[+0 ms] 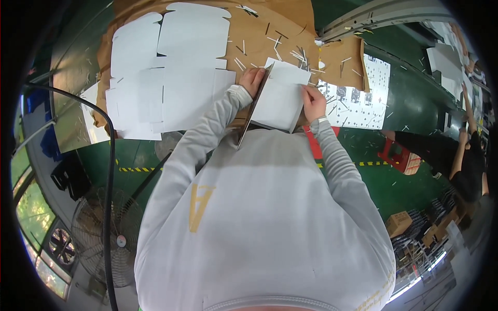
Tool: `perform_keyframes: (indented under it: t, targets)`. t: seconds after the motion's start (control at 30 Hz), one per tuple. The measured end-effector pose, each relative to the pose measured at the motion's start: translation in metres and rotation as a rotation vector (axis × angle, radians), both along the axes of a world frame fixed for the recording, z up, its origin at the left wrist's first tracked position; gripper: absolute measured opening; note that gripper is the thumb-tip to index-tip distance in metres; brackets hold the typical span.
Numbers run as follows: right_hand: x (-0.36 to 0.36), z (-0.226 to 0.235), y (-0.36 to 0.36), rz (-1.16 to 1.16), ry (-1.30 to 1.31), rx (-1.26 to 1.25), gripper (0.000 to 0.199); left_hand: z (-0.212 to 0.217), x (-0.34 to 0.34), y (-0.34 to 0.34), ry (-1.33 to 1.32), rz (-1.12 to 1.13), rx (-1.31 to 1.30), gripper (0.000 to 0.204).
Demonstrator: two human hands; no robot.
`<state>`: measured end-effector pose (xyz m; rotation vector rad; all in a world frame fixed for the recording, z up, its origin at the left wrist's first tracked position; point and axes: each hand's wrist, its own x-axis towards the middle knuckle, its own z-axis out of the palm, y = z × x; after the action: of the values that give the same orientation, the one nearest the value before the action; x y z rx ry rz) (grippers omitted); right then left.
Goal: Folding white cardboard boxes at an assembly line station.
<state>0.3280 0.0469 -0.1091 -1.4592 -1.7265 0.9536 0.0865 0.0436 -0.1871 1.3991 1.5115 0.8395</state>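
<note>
Both my hands hold a white die-cut cardboard piece (pixel 277 98) that is partly folded, one panel turned up on edge along its left side. My left hand (pixel 252 80) grips its upper left edge. My right hand (pixel 314 102) pinches its right edge. The piece sits over the near edge of a brown-paper-covered table (pixel 259 31). A stack of flat white die-cut blanks (pixel 166 72) lies to the left of my left hand. My grey sleeves run down toward the bottom of the picture.
Thin white scrap strips (pixel 298 54) litter the brown paper. A white perforated sheet (pixel 358 103) lies to the right. A green floor (pixel 399 176) with yellow-black tape, a standing fan (pixel 106 236) and a black cable (pixel 110 171) lie below. Another person (pixel 461 155) works at the right.
</note>
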Motion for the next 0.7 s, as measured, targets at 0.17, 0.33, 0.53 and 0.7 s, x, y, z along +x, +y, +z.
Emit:
perform_keyframes:
  t: [0.17, 0.33, 0.53, 0.7]
  targets:
    - [0.013, 0.012, 0.019, 0.234, -0.163, -0.127, 0.014, -0.005, -0.003, 0.001, -0.054, -0.017, -0.023, 0.040]
    - [0.018, 0.022, 0.047, 0.353, -0.376, 0.056, 0.036, 0.010, -0.005, 0.004, -0.119, -0.058, -0.082, 0.038]
    - [0.004, 0.041, 0.097, 0.793, -0.702, -0.147, 0.068, 0.039, 0.015, 0.017, -0.691, 0.245, -0.224, 0.024]
    - [-0.004, 0.051, 0.086, 0.847, -0.698, -0.099, 0.066, 0.045, 0.008, 0.020, -0.624, 0.202, -0.195, 0.021]
